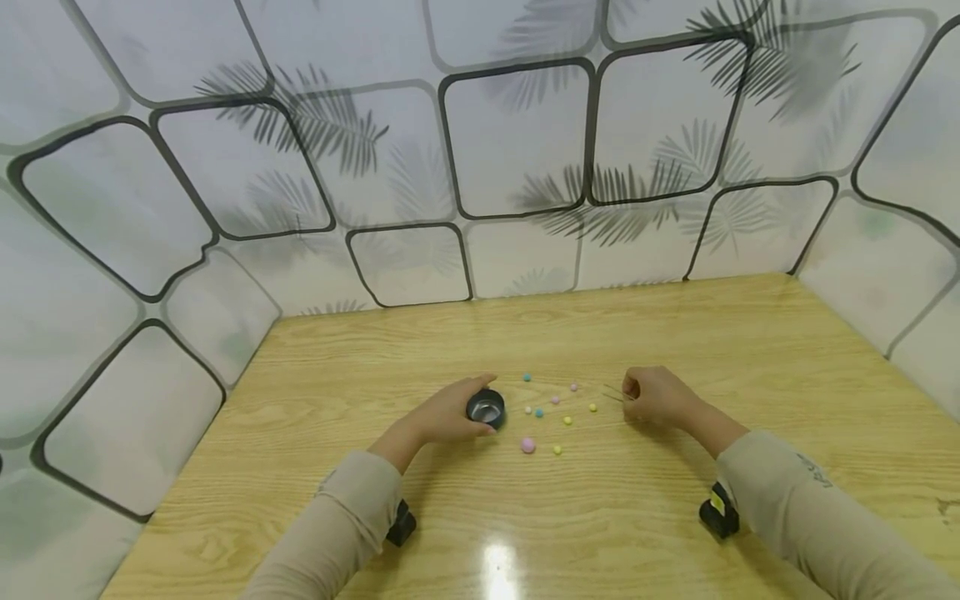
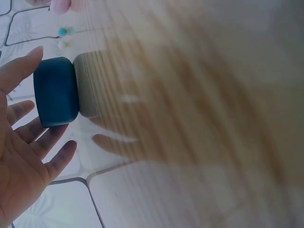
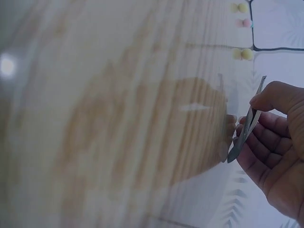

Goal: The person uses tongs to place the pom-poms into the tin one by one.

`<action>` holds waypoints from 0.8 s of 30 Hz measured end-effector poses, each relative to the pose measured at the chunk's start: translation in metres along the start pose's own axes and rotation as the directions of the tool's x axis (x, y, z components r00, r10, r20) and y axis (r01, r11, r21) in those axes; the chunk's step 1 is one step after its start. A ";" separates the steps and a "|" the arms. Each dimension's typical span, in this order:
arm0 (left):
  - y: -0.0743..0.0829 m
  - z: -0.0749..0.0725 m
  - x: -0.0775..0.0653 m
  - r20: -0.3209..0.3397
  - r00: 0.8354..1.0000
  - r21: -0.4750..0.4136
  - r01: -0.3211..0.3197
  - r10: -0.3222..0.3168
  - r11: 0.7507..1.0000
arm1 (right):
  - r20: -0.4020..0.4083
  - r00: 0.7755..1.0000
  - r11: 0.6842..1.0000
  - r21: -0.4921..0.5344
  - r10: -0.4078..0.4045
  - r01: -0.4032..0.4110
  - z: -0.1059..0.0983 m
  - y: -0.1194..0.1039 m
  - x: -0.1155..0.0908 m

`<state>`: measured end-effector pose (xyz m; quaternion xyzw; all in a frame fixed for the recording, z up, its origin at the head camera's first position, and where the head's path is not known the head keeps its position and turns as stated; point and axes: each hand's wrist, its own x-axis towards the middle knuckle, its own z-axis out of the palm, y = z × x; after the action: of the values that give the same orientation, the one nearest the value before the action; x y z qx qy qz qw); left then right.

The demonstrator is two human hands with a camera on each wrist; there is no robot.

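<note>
My left hand point(image 1: 444, 415) holds a small round dark bowl point(image 1: 487, 412), thumb on one side and fingers on the other. In the left wrist view the bowl point(image 2: 56, 91) shows a blue-black outer wall and stands upright on the table. My right hand point(image 1: 662, 398) pinches metal tweezers point(image 3: 248, 124) between thumb and fingers, low over the wood. Their tips point(image 1: 609, 392) point left towards the scattered beads and stand apart, with nothing between them. The nearest bead to them is a yellow bead point(image 1: 593, 407).
Between the hands lie several small beads: a large pink bead point(image 1: 528, 446), a blue bead point(image 1: 539, 413), a white bead point(image 1: 528, 410), and other pink, blue and yellow ones. Patterned cloth walls point(image 1: 517, 142) rise behind and beside the glossy wooden table point(image 1: 600, 525).
</note>
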<state>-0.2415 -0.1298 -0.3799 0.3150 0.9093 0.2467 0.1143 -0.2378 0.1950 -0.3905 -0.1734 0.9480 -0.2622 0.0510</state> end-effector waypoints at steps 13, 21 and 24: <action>0.000 0.001 0.002 0.006 1.000 -0.010 0.029 -0.029 1.000 | 0.000 0.999 0.999 0.026 -0.046 0.046 0.001 0.003 0.000; -0.001 0.000 0.002 0.009 0.999 -0.007 0.046 -0.046 0.999 | 0.008 0.996 0.996 0.040 -0.086 0.085 0.001 0.000 -0.002; -0.001 0.000 0.002 0.010 0.999 -0.014 0.052 -0.052 0.999 | 0.020 0.994 0.993 0.039 -0.109 0.108 0.000 -0.002 -0.003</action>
<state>-0.2439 -0.1289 -0.3809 0.2917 0.9149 0.2485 0.1272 -0.2344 0.1942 -0.3891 -0.2265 0.9314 -0.2805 0.0506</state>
